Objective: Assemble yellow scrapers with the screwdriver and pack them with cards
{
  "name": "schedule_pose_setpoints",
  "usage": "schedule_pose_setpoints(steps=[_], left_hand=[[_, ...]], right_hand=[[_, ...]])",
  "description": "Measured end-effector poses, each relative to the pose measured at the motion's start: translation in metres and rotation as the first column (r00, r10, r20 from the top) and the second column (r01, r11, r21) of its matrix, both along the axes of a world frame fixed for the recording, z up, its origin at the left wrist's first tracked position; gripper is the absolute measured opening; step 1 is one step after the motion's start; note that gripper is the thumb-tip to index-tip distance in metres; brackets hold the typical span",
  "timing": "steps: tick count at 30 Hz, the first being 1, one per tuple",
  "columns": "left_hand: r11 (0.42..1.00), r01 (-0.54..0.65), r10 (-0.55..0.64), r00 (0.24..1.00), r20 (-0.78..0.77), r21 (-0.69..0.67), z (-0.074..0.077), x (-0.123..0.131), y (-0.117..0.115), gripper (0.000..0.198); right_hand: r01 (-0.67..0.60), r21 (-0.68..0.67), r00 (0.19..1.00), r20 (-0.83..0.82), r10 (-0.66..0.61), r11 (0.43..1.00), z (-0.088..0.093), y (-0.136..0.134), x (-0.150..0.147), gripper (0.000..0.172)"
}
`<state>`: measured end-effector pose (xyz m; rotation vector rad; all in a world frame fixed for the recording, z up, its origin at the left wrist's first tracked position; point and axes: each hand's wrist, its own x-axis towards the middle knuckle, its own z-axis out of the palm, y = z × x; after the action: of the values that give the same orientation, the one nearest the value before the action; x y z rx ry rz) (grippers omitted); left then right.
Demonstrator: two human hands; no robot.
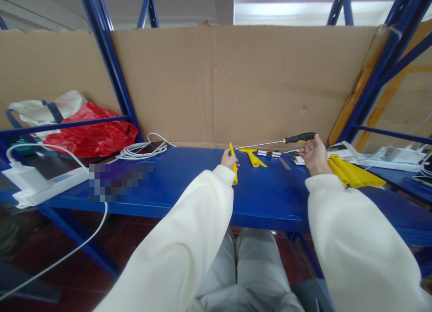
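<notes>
My left hand is closed around a yellow plastic scraper, a T-shaped piece with a tubular handle, held upright above the blue shelf. My right hand grips the end of a long screwdriver with a black and yellow handle. Its thin shaft runs level to the left, and its tip meets the scraper near my left fingers; whether it sits in a screw is too small to tell. Between my hands lies another yellow scraper. A flat metal strip rests to its right.
Several yellow scraper pieces lie beside my right wrist. Small black-and-white packs sit near the cardboard wall. To the left are a coiled white cable, a red plastic bag and a white power strip. Blue posts frame the shelf.
</notes>
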<state>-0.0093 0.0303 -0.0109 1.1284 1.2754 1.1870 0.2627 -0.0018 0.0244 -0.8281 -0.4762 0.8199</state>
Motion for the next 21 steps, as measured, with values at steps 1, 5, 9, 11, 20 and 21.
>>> schedule_pose_setpoints(steps=[1,5,9,11,20,21], left_hand=[[1.0,0.003,-0.003,1.0,0.0,0.001,0.0,0.0,0.0,0.073],[1.0,0.006,-0.006,1.0,-0.009,-0.005,0.001,0.001,-0.001,0.074],[1.0,0.015,-0.015,1.0,-0.007,0.001,0.003,0.001,-0.002,0.074],[1.0,0.015,-0.015,1.0,-0.002,0.002,0.003,0.001,-0.002,0.074],[1.0,-0.014,0.013,1.0,0.014,0.001,0.002,0.0,-0.003,0.071],[1.0,-0.014,0.014,1.0,0.012,0.001,0.002,0.0,-0.004,0.07]], right_hand=[[0.008,0.011,1.0,0.01,-0.008,1.0,-0.002,0.002,0.002,0.037],[0.012,0.025,1.0,0.006,-0.012,1.0,-0.004,0.004,0.006,0.039],[0.038,-0.004,0.998,-0.046,-0.038,0.999,0.002,-0.003,-0.003,0.037],[0.078,0.006,0.995,-0.068,-0.077,0.997,0.005,-0.006,-0.008,0.038],[0.003,-0.002,0.999,-0.037,-0.003,1.0,0.003,-0.007,-0.004,0.034],[-0.014,-0.002,1.0,-0.021,0.014,1.0,0.001,-0.005,-0.002,0.033]])
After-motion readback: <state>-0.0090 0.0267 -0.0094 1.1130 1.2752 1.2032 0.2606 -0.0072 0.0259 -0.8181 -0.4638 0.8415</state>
